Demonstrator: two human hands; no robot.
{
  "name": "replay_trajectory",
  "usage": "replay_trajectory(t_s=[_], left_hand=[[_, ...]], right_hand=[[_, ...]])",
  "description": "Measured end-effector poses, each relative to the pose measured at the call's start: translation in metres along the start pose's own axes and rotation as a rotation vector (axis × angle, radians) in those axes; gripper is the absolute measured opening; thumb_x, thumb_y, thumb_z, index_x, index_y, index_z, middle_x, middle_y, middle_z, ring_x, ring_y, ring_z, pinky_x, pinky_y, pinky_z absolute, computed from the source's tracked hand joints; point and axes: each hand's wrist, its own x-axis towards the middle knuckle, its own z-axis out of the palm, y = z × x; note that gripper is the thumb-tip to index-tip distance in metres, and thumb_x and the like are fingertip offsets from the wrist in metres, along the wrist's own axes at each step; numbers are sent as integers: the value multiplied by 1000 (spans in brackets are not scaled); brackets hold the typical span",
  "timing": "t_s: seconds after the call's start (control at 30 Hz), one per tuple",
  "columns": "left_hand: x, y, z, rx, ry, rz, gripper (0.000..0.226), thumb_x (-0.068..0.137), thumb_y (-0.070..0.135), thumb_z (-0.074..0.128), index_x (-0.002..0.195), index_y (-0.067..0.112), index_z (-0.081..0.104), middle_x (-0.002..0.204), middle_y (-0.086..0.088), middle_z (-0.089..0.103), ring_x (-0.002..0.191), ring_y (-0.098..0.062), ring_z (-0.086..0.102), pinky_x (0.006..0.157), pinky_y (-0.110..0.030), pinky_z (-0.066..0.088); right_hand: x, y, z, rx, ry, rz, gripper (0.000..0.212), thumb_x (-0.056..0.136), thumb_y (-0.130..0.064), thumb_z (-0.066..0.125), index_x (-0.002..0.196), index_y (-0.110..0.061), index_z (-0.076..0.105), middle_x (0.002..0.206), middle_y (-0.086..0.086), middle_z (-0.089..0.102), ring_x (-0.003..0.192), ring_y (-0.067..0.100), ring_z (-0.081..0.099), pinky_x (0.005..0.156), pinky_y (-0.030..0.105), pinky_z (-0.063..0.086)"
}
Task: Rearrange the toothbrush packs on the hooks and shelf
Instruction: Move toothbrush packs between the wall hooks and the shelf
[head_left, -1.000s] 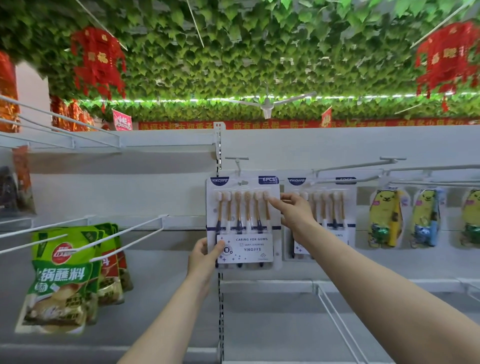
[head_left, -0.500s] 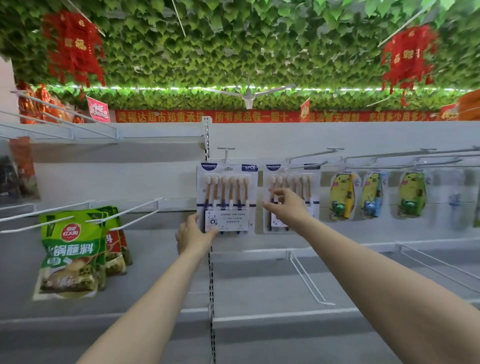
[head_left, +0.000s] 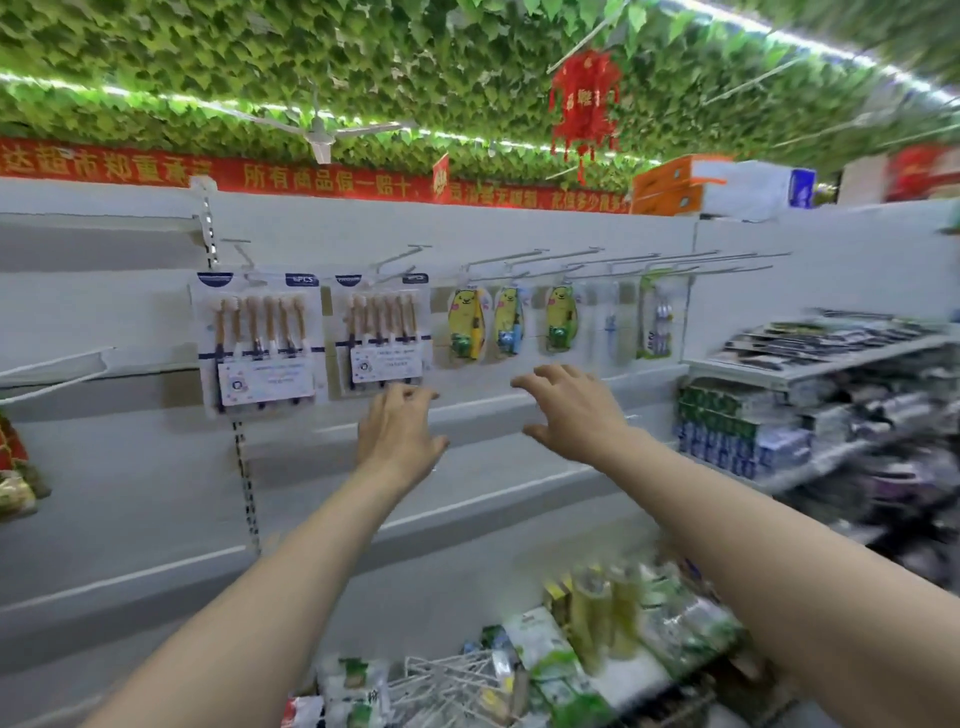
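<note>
The left hand (head_left: 397, 434) and right hand (head_left: 571, 410) were held out (fingers relaxed, grasping nothing) just below the hanging clear-plastic toothbrush packs (head_left: 387, 332).

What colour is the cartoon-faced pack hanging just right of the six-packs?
Yellow. The cartoon-faced pack shows best in the head view.

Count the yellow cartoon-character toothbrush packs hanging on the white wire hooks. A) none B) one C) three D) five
C: three yellow cartoon-character toothbrush packs hang side by side, just right of the two white six-brush toothbrush cards.
</note>
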Motion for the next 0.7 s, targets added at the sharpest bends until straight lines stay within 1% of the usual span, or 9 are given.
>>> replay_trajectory(t_s=[0.13,0.27,0.4,0.47,0.57,0.7], left_hand=[[0,89,32,-50,-75,108,61,87,40,71,142,27,48,137,-5,47,128,-28,45,104,-44,44],[12,178,73,-88,-110,199,58,88,43,69,141,28,49,137,-5,49,128,-28,46,103,-43,44],[30,286,120,-135,-140,281,58,90,46,66,142,28,48,141,-6,49,131,-29,44,104,-44,43],[38,329,138,-158,-146,303,57,91,46,65,142,27,48,142,-7,48,131,-29,44,103,-44,43],[55,408,178,-201,-169,324,55,89,44,66,139,24,51,140,-9,49,128,-32,47,104,-44,45],[85,496,229,-252,-192,355,54,88,48,66,134,23,54,134,-11,54,125,-31,49,104,-49,45]], right_hand=[[-55,81,-9,-64,-37,99,64,93,-45,64,149,-29,39,149,5,44,135,29,44,105,43,42],[-98,171,-15,-114,-60,196,65,91,-46,64,149,-31,39,149,3,45,136,27,42,103,42,43],[-132,274,-18,-161,-84,286,64,92,-46,63,149,-29,38,147,5,45,134,29,42,96,42,47],[-142,317,-19,-183,-88,314,63,93,-47,61,148,-27,39,144,6,48,132,29,44,94,43,51],[-158,397,-18,-162,-103,380,60,95,-48,59,148,-28,39,144,5,47,134,29,42,96,47,50],[-172,495,-15,-141,-101,452,59,96,-51,54,149,-30,39,147,4,45,137,28,39,101,48,47]])
